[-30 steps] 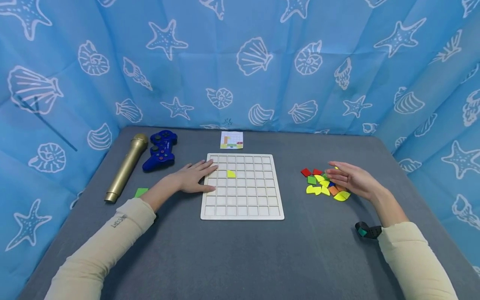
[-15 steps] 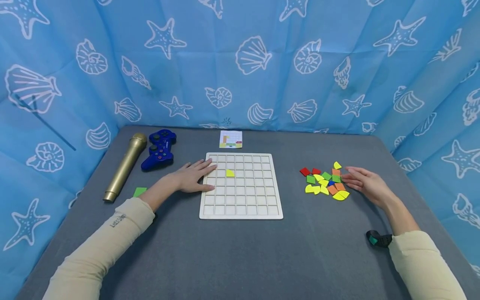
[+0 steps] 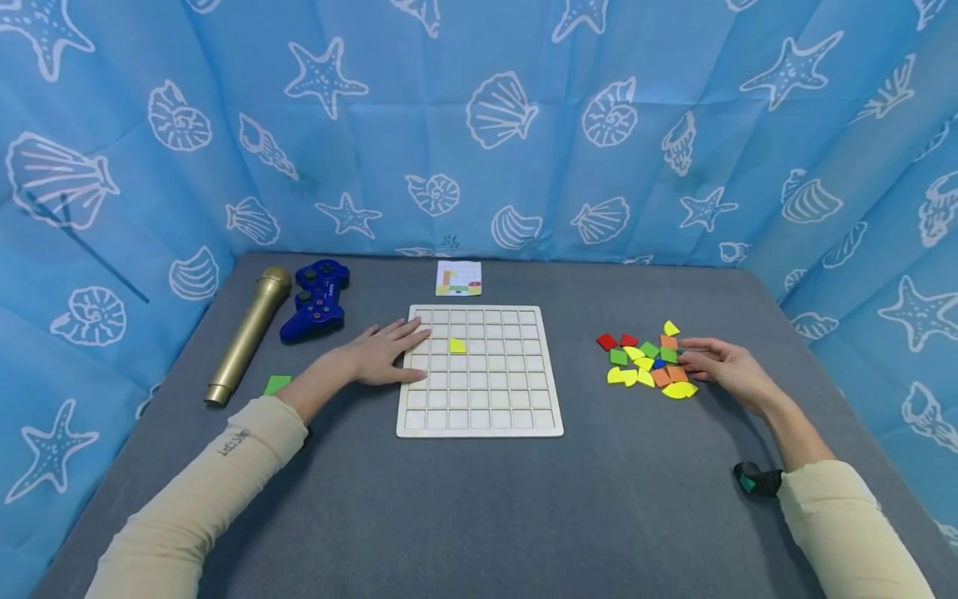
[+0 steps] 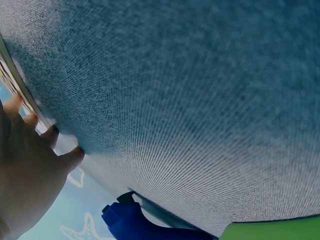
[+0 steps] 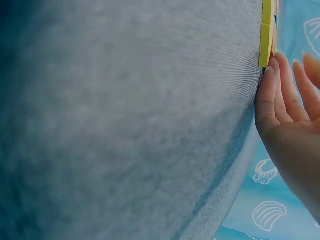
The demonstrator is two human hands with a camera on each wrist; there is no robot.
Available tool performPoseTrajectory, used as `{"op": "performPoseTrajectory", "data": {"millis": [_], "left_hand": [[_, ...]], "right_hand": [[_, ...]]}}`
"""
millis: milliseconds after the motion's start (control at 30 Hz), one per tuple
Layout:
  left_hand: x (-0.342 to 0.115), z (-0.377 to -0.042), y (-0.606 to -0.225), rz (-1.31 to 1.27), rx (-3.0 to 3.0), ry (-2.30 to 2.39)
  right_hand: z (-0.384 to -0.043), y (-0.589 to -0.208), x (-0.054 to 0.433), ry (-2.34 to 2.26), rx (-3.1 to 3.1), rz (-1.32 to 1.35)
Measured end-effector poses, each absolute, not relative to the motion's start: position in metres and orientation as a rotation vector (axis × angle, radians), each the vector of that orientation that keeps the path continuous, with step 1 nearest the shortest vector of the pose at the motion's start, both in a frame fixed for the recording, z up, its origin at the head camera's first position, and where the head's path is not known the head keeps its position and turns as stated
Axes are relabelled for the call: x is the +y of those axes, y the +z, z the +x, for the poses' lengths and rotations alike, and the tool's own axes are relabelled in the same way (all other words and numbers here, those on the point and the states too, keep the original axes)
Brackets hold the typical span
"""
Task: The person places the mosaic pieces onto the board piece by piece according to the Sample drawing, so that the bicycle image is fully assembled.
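Observation:
My left hand (image 3: 377, 353) rests with spread fingers on the left edge of a white grid board (image 3: 479, 431). One yellow quarter-circle tile (image 3: 457, 346) sits in a square of the board's upper left part. On the right, my right hand (image 3: 729, 372) is low at the right side of a loose cluster of flat tiles, its fingers extended and lightly bent. The fingertips are right beside a green square tile (image 3: 669, 356) and an orange tile (image 3: 676, 374). In the right wrist view the fingertips come close to the end of a yellow tile (image 5: 266, 45).
A small printed pattern card (image 3: 459, 279) lies behind the board. To the left are a blue game controller (image 3: 320, 301), a gold microphone (image 3: 250, 333) and a green tile (image 3: 277, 384) near my left forearm. A blue shell-print curtain (image 3: 479, 125) encloses the grey table (image 3: 479, 516).
My right hand has drawn back to the right from over the tile cluster, uncovering several tiles, then edged slightly left toward them. The left hand stays on the board.

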State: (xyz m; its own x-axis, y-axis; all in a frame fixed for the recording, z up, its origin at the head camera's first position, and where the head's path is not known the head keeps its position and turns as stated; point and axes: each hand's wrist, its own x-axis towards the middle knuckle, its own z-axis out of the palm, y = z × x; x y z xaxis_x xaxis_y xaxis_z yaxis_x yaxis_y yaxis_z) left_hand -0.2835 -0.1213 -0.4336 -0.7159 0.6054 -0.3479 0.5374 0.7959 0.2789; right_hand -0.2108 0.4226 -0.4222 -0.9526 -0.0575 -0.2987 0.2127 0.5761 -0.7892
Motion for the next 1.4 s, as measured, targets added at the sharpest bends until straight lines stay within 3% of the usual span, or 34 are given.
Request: {"op": "performPoseTrajectory", "data": {"millis": [867,1400], "left_hand": [[-0.122,-0.284,-0.435,0.868,2.563,0.240],[-0.121,-0.283,-0.434,0.871,2.565,0.253]], "right_hand": [[-0.205,-0.425,0.417,-1.007,2.748,-0.168],[-0.207,-0.421,0.410,-0.916,2.770,-0.086]]}}
